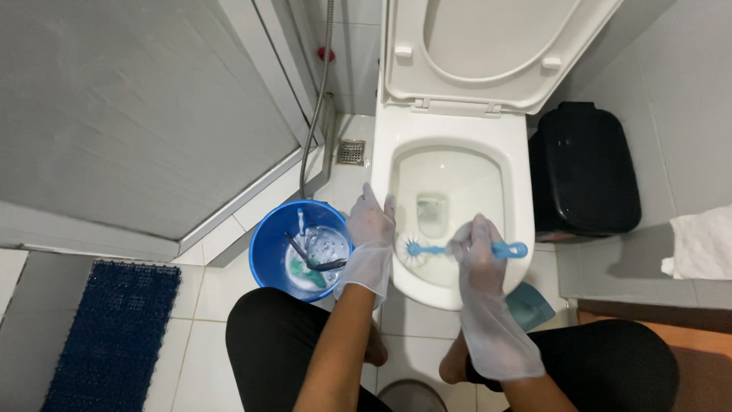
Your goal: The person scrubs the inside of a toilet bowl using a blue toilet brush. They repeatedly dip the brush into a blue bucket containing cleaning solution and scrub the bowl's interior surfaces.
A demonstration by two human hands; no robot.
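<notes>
Gripping a blue toilet brush point(457, 249) by its handle, the gloved right hand point(474, 246) is fisted over the near rim of the toilet bowl point(457, 164), white bristle head pointing left inside the bowl. Left hand point(371, 223), gloved, fingers spread flat on the bowl's left rim. Seat and lid point(488, 53) raised behind the bowl. Left of the bowl: blue bucket point(267, 252) with soapy water and a dark tool, shower hose point(316, 107), floor drain point(351, 152). Right: black bin point(583, 168), white towel point(701, 244) cut off. White tiled floor; blue mat point(114, 336) far left. Bucket contents indistinct.
</notes>
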